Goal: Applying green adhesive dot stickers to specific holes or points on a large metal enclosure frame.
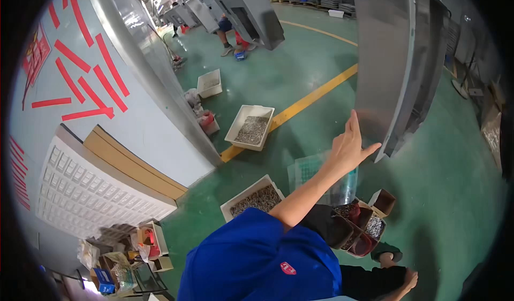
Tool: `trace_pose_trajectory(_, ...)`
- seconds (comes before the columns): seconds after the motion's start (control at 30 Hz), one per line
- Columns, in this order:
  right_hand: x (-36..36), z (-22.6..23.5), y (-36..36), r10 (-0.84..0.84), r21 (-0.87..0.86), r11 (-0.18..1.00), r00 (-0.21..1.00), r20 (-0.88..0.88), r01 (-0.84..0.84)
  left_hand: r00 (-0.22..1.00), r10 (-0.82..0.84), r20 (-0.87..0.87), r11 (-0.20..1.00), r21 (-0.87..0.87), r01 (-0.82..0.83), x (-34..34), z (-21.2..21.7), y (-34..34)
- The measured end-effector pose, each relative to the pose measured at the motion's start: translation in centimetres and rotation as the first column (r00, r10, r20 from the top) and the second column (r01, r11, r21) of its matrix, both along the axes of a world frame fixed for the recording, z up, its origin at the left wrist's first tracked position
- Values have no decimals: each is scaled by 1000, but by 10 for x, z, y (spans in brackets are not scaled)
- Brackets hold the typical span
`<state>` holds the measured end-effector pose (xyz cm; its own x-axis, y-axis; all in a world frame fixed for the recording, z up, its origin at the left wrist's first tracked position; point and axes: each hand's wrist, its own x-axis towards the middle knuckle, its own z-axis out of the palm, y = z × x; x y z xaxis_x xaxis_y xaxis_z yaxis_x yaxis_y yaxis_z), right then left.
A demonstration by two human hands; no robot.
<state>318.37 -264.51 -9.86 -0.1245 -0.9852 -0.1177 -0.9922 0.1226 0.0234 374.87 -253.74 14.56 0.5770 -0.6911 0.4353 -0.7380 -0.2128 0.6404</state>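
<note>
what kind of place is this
Most likely a factory floor. Tall grey metal cabinets stand in rows on a green painted floor with a yellow line, and white trays hold small metal parts.

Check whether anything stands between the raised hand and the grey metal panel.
Nothing visible does. The raised hand is open, its thumb close to the lower edge of the grey metal panel; whether they touch is unclear.
</note>
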Motion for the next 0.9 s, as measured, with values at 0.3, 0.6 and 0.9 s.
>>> trace_pose_trajectory(0.3,4,-5,9,-13,52,999,1000,0,13,968,-250,-8,910,340,238,3,-24,7)
trace_pose_trajectory(0.6,28,16,-12,-7,17,1000,999,-32,8,946,-325,-18,798,532,284,-5,-119,5)
trace_pose_trajectory(0.9,33,-24,44,292,-619,785,867,404,24,926,-372,66,779,564,273,-14,-204,11)
